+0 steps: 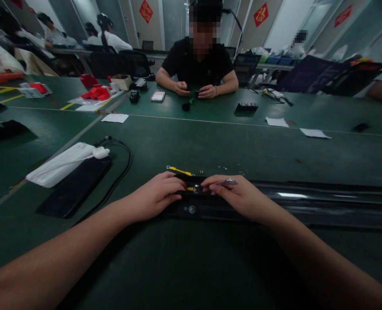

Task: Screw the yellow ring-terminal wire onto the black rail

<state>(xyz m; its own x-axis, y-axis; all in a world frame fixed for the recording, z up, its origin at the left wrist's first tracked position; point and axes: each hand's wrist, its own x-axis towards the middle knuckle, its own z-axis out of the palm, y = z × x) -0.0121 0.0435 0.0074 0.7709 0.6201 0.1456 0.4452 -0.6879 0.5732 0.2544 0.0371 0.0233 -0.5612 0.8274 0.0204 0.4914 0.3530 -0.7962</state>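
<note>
Rail [294,206] looks long, black and glossy.

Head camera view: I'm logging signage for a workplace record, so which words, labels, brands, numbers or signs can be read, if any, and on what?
"福": gold, on the red diamond-shaped wall sign right of centre.
Too blurred: the red diamond-shaped wall sign left of centre and the tilted red wall sign at upper right.
Too small: the pale mark on the black short-sleeved shirt.
None readable: the long glossy black rail.
</note>
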